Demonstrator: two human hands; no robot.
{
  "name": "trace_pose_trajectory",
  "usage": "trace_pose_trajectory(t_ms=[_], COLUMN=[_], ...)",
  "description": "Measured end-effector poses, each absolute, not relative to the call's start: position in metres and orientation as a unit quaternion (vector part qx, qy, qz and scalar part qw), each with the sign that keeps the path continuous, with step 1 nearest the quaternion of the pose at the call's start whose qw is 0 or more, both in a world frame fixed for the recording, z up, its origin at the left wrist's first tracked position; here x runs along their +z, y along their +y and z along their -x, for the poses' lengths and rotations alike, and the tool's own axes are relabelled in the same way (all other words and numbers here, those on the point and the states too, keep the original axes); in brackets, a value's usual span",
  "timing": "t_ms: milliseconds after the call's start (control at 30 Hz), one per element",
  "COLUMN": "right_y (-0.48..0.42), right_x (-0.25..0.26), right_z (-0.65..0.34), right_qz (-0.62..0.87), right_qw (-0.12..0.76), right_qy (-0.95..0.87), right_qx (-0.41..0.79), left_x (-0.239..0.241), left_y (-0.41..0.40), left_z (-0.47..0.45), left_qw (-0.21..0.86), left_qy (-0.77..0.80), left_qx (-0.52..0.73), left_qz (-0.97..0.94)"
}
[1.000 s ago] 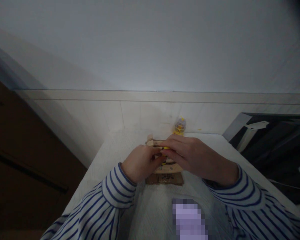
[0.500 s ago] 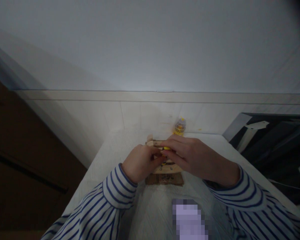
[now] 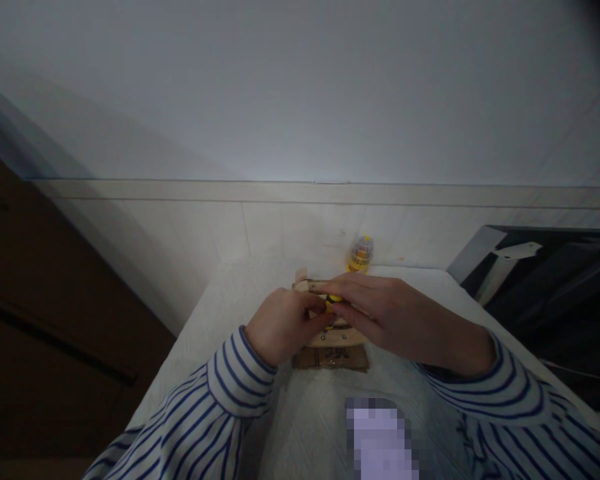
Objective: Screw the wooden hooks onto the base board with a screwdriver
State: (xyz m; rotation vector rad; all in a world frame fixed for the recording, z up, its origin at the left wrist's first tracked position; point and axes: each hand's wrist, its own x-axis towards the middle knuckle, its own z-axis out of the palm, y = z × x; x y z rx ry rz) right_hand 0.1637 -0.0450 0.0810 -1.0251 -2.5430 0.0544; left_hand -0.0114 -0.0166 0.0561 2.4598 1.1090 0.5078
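Observation:
My left hand (image 3: 291,320) and my right hand (image 3: 387,320) meet over a pale wooden piece (image 3: 307,341). The wooden piece has rounded edges and small metal-looking screw heads near its front side. Fingers of both hands are closed around a small yellow-and-black piece (image 3: 334,299), whose kind I cannot make out. My left thumb and index finger pinch it from the left. From the right, my right fingertips press on its top and side. Much of the wooden piece is hidden under my hands. Right below it lies a flat brown pack (image 3: 333,358) with dark markings.
A clear bottle with a yellow label (image 3: 361,257) stands behind my right hand, near the wall. A white cover (image 3: 205,333) lies over the table. A blurred-out lavender item (image 3: 383,440) is in front. Dark furniture (image 3: 555,293) stands at the right, a brown panel (image 3: 55,300) at the left.
My right hand has shifted slightly to the right, and more of the yellow-and-black piece shows between my fingers. My left hand stays in nearly the same place.

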Motion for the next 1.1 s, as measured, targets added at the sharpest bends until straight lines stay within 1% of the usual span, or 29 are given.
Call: trace_pose_trajectory(t_ms=[433,767,1100], right_y=[-0.0451,-0.0427,-0.0419], right_x=[0.0805,0.0796,0.0774], right_z=[-0.1639,-0.1629,-0.1636], right_qz=[0.358,0.369,0.386], right_qw=[0.209,0.193,0.198], right_qy=[-0.91,-0.909,-0.901], right_qx=[0.025,0.015,0.012], left_x=[0.0552,0.0603,0.0588], left_y=[-0.0167,-0.0169,-0.0162], left_z=[0.0097,0.0108,0.0119], left_qw=[0.202,0.207,0.229], left_qy=[0.422,0.391,0.345], left_qx=[0.193,0.172,0.191], left_qz=[-0.862,-0.88,-0.89])
